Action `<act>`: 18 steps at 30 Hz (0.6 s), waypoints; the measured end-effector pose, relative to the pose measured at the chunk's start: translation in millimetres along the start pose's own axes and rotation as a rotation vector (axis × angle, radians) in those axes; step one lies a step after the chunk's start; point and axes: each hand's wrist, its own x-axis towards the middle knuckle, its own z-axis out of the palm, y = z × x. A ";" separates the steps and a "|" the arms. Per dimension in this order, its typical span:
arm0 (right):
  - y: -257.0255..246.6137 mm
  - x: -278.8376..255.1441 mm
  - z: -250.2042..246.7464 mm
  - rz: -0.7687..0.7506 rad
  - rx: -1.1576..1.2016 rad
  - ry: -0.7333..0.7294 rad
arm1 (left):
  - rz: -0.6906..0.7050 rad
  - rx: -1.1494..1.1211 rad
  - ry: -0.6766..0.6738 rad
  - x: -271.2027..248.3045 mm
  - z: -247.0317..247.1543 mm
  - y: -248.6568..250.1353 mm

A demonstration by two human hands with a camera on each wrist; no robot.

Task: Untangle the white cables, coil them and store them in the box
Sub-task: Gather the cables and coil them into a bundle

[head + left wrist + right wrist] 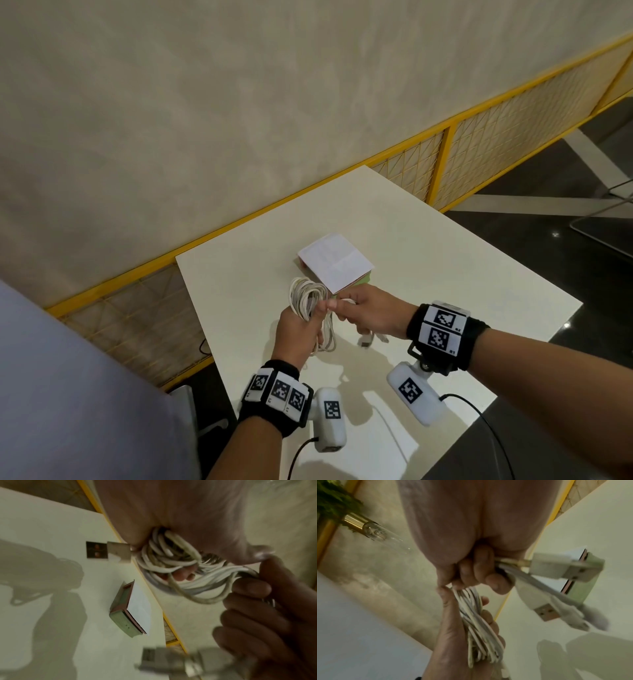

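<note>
A bundle of coiled white cables (306, 299) is held above the white table (445, 274). My left hand (301, 329) grips the coil (164, 561) round its middle, loops sticking out above and below the fist. My right hand (363, 313) meets it from the right and pinches cable strands (510, 566), with USB plugs (563, 568) hanging out of its fist. One more USB plug (109, 551) juts from the left hand's side. The box (334, 262), white-lidded with green and pink sides, lies shut on the table just beyond the hands.
A yellow-framed mesh fence (442, 161) runs along the table's far edge, in front of a beige wall. Dark floor and a chair frame (603, 219) lie to the right. Black wires (479, 421) trail from the wrist cameras near the table's front edge.
</note>
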 end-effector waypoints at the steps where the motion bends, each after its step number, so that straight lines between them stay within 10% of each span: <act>1: 1.0 1.0 2.7 -0.025 0.063 0.018 | 0.003 -0.039 -0.012 -2.1 2.5 0.3; 10: 14.3 7.6 18.9 -0.116 -0.123 0.259 | 0.073 0.007 -0.231 1.4 7.8 2.7; 18: 15.7 5.7 28.5 -0.097 0.194 0.246 | -0.010 -0.119 -0.363 -7.3 11.7 3.6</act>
